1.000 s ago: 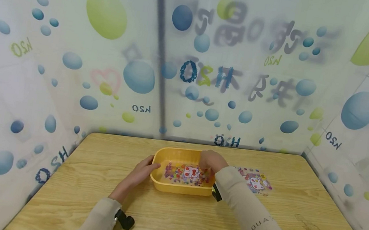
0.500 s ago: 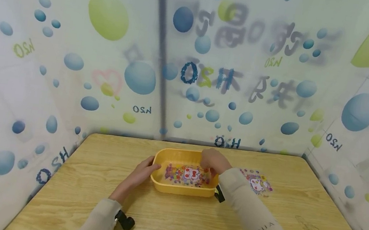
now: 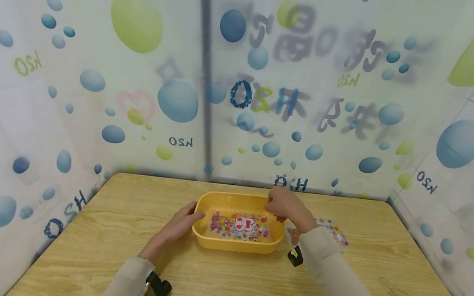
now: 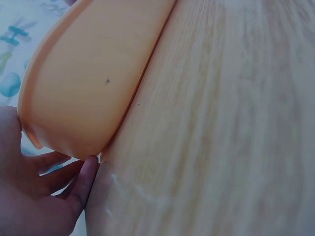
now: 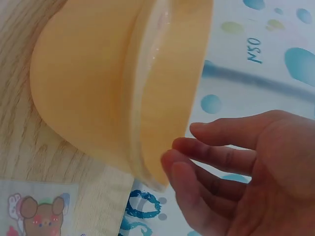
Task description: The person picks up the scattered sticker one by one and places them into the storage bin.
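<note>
A yellow plastic basin (image 3: 234, 245) stands on the table with a colourful cartoon sticker sheet (image 3: 244, 225) lying flat on its bottom. My left hand (image 3: 183, 219) grips its left end, the thumb over the rim and the fingers along the outer wall. In the left wrist view, the fingertips (image 4: 88, 164) reach the basin's lower edge. At the back right corner, my right hand (image 3: 285, 205) is over the rim. Its fingers (image 5: 187, 172) are loosely bent beside the basin in the right wrist view, with nothing between them; whether they touch the rim I cannot tell.
Right of the basin, a second cartoon sheet (image 3: 336, 234) lies on the wooden table (image 3: 217, 287), partly behind my right forearm; its bear picture (image 5: 43, 216) appears in the right wrist view. A patterned curtain (image 3: 268, 122) closes off the table's back and sides.
My right hand has come up out of the basin's right part and moved right, to the back right corner. My left hand and the basin stay in place.
</note>
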The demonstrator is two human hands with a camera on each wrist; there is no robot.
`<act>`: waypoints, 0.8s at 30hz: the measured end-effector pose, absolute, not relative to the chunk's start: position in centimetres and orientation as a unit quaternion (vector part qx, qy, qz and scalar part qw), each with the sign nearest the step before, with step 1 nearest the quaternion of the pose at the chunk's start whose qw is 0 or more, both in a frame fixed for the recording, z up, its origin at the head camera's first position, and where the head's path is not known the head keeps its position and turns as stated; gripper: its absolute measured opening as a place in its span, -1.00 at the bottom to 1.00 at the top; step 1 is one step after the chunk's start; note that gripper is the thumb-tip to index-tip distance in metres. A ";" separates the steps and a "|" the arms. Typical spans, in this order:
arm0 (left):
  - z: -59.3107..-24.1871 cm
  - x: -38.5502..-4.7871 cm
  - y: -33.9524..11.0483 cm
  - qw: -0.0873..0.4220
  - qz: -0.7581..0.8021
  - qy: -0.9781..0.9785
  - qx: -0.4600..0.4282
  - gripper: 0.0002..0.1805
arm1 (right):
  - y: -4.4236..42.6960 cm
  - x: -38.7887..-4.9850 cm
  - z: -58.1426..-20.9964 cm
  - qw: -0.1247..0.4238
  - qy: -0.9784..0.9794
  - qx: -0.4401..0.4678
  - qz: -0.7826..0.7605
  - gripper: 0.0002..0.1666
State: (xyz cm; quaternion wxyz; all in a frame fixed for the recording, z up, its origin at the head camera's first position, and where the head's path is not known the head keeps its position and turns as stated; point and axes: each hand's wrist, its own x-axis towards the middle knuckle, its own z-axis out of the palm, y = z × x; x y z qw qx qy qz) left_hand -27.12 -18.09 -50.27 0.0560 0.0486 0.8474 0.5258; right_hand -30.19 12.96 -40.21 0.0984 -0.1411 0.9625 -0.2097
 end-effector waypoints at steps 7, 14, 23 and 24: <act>-50.3 -27.0 -18.1 0.057 0.534 0.843 0.043 -0.25 | 14.8 -28.7 -39.6 0.036 0.961 -0.149 -0.230 -0.78; -50.4 -27.0 -18.1 0.058 0.535 0.841 0.049 -0.27 | 17.5 -27.8 -40.1 -0.011 0.955 -0.136 -0.263 -0.72; -50.3 -27.0 -18.0 0.058 0.544 0.836 0.042 -0.27 | 21.5 -27.1 -42.2 -0.049 0.947 -0.120 -0.295 -0.75; -50.3 -27.0 -18.0 0.059 0.544 0.836 0.043 -0.27 | 21.9 -27.0 -42.5 -0.050 0.946 -0.117 -0.297 -0.76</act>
